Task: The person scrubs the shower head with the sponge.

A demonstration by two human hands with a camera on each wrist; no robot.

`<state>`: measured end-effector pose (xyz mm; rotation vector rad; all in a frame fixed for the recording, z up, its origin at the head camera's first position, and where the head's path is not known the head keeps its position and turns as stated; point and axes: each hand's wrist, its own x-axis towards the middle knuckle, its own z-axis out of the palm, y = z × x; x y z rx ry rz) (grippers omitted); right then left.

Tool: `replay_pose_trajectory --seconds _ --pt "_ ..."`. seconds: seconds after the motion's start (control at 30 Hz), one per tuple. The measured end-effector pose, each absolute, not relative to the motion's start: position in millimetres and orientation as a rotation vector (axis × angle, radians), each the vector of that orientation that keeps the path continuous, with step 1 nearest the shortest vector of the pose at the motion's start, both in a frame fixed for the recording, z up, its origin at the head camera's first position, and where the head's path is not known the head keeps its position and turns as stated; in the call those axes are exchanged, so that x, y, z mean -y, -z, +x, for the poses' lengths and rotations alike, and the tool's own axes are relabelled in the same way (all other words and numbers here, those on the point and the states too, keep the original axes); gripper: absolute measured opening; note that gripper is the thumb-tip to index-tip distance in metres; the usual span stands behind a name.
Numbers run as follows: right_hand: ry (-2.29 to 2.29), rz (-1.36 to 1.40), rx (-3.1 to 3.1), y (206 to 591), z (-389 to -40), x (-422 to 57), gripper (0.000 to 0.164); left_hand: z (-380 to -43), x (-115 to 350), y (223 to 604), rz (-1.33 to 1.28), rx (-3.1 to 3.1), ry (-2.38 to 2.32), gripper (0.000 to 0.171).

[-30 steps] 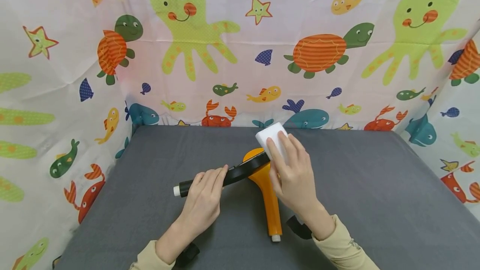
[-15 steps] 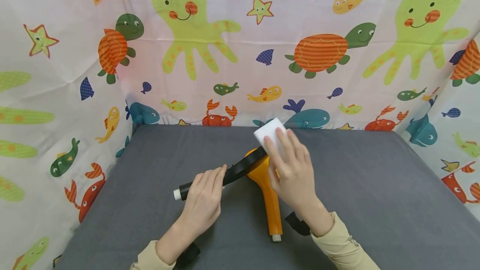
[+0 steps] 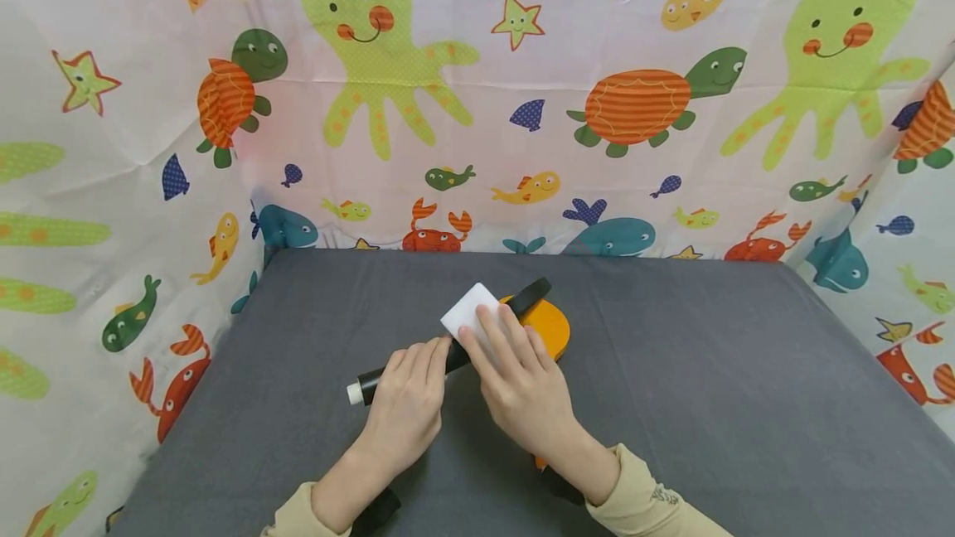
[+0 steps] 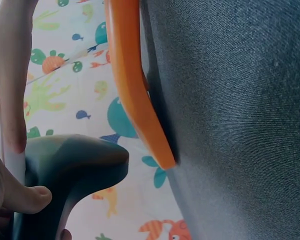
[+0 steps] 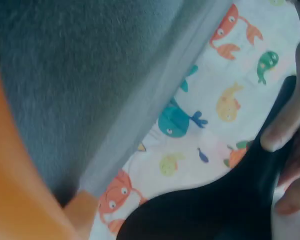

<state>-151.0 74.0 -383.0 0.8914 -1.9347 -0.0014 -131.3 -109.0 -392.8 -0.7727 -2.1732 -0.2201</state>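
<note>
My left hand (image 3: 406, 400) grips the handle of a black paddle (image 3: 532, 295), which is held tilted above the table; the handle ends in a white cap (image 3: 354, 394). My right hand (image 3: 525, 392) holds a white sponge (image 3: 470, 312) against the paddle's upper side, near where the handle widens. Beneath lies an orange paddle (image 3: 554, 328), its handle mostly hidden by my right hand and forearm. In the left wrist view the black paddle (image 4: 80, 157) and the orange paddle (image 4: 132, 95) are apart. The right wrist view shows the black paddle (image 5: 205, 215) close up.
A grey cloth (image 3: 709, 388) covers the table. Behind it and at both sides hangs a white curtain (image 3: 477, 65) printed with sea animals. A dark strap or device shows under each wrist.
My right hand has slid the sponge left and downward along the black paddle, from its far end toward the handle. The left hand has stayed almost in place.
</note>
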Motion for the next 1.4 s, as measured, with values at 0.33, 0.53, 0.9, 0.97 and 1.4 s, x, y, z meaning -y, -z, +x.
replay_pose_trajectory --seconds 0.33,0.53,0.9,0.97,1.4 --pt "-0.197 0.783 2.048 363 -161 -94 0.057 -128 110 388 -0.747 2.229 0.189 0.035" --pt "-0.181 1.008 2.021 375 -151 -82 0.041 -129 108 391 -0.766 2.167 0.249 0.033" --pt "-0.681 0.686 2.024 348 -181 -122 0.048 -126 108 393 -0.778 2.199 0.676 0.046" --pt "-0.741 0.678 2.021 350 -181 -126 0.048 -125 107 394 -0.774 2.212 0.855 0.045" --pt "-0.46 1.049 1.928 361 -160 -113 0.039 -124 105 391 -0.597 2.255 1.818 0.053"
